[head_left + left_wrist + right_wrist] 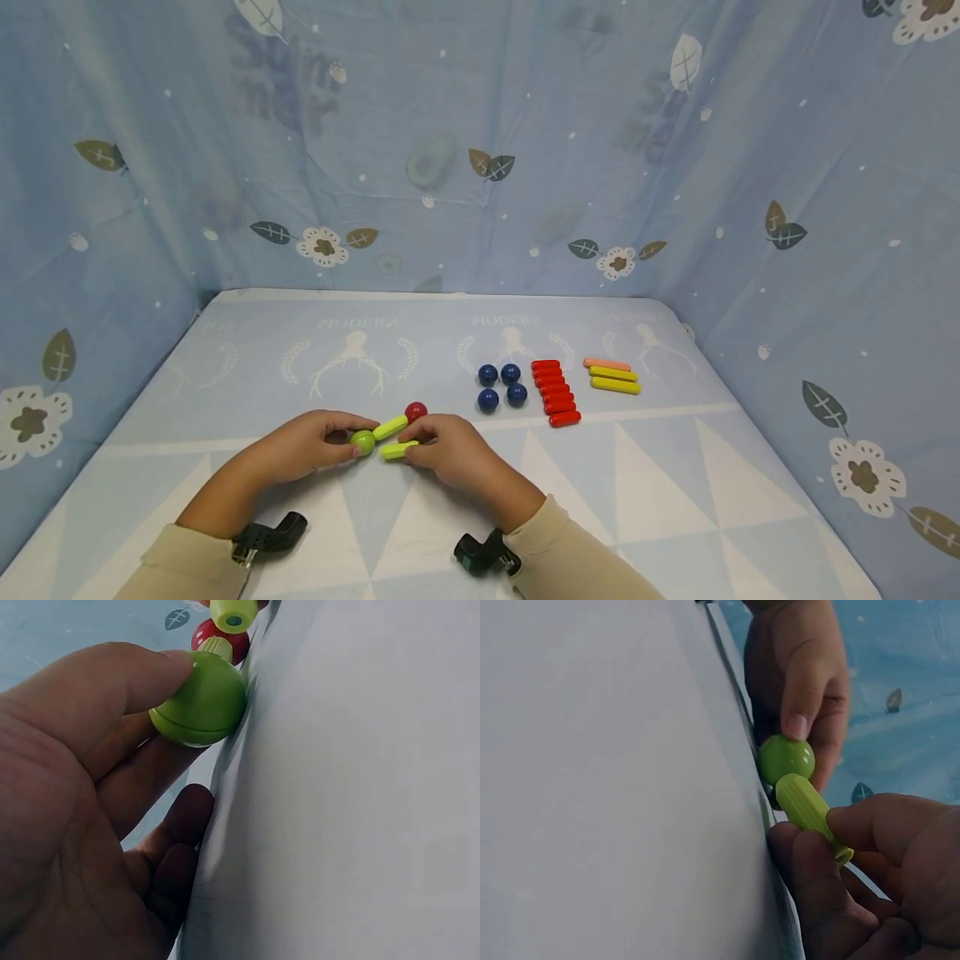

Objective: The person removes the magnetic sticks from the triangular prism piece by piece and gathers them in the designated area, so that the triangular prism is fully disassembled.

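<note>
A green ball point(363, 442) is pinched between the thumb and fingers of my left hand point(318, 446). From that ball a yellow-green stick point(391, 428) runs to a red ball point(416, 411), and the three make one row. My right hand point(450, 450) pinches a second yellow-green stick point(804, 802) by one end, its other end pointing toward the green ball. In the left wrist view, the held stick's near end point(234, 620) shows a round hole. The right fingers partly cover the stick they grip.
Several dark blue balls point(488, 401) sit right of my hands. Beside them is a column of red sticks point(558, 407), then two yellow sticks point(615, 386) and a pink stick point(607, 364). A patterned cloth covers the table point(652, 500); blue curtains stand behind and at the sides.
</note>
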`<action>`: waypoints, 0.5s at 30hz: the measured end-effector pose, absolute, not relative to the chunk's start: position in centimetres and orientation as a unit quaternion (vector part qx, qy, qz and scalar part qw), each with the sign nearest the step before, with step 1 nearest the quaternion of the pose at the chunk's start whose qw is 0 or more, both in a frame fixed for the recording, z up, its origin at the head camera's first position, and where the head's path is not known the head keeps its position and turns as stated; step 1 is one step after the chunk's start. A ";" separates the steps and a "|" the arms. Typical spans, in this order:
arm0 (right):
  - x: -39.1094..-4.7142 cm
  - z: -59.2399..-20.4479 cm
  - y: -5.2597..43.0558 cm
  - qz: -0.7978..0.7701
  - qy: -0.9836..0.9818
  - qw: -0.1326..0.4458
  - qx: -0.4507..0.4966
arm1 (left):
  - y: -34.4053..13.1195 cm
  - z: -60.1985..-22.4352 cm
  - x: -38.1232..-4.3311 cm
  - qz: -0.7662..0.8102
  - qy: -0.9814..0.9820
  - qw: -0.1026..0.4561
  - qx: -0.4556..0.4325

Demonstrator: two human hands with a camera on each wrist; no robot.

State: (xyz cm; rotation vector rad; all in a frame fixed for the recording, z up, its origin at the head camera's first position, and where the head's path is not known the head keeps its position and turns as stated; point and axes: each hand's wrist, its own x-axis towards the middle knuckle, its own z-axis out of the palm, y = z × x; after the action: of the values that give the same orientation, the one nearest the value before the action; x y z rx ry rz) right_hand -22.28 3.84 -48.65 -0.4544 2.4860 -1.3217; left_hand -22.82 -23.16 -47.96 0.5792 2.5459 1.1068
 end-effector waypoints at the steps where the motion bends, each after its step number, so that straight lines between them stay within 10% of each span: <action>1: -22.3 -48.6 4.0 -0.462 0.861 0.145 -0.155 | -23.2 -48.0 -22.8 0.386 0.888 0.153 0.199; 15: -23.2 -46.9 8.6 -0.514 0.839 0.149 -0.098 | -23.1 -48.0 -22.7 0.389 0.891 0.160 0.171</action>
State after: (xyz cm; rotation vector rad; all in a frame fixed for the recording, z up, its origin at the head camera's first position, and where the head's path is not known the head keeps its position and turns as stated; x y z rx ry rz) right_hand -23.24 8.59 -46.92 -0.2829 2.4114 -1.4787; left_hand -22.67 -23.08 -48.01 0.4894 2.5455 1.1099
